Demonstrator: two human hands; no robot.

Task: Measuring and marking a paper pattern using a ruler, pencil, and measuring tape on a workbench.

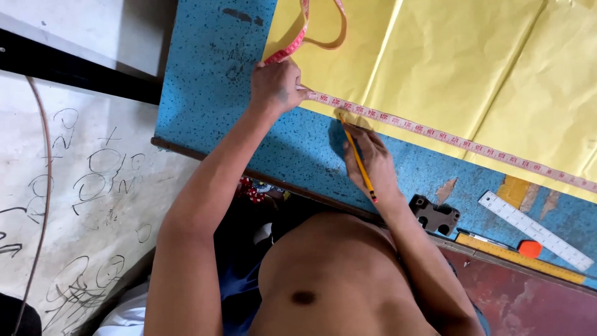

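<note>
Hands apart: left hand (278,87) pins tape measure (435,134); right hand (368,160) grips pencil (359,163) (rulers (533,231) nearby).

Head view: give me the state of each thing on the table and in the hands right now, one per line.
Measuring tape: stretched flat along the paper's near edge, spare end looped at top.
Yellow paper: spread flat, creased.
Left hand: pressing the tape down.
Right hand: gripping the pencil.
Pencil: tip at the tape.
White ruler: lying flat, untouched.
Yellow ruler: flat at the table edge.
</note>
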